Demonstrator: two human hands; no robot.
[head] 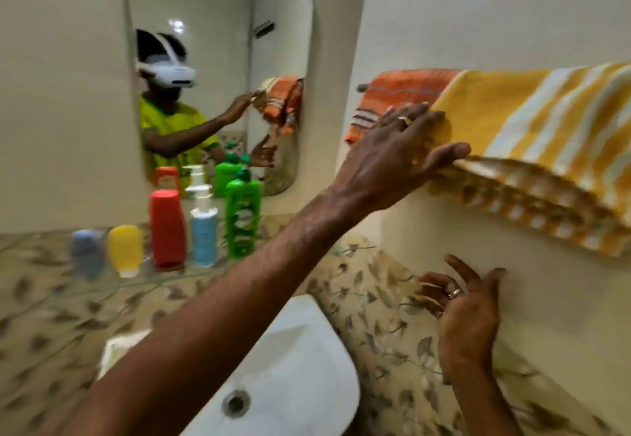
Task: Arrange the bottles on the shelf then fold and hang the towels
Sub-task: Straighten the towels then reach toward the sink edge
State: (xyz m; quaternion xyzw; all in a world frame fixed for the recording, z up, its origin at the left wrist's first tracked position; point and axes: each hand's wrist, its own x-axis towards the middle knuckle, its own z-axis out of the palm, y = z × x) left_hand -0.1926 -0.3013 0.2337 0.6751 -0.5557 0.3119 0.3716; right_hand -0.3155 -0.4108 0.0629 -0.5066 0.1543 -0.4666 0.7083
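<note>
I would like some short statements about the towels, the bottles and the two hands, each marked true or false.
1. The left hand rests on the yellow striped towel. True.
2. The right hand holds the orange towel. False: it is open below the towels and holds nothing.
3. Both towels hang on the rail, side by side. True.
4. The green bottle lies on its side in the sink. False: it stands upright on the shelf under the mirror.
5. The red bottle stands between the yellow bottle and the blue pump bottle. True.
</note>
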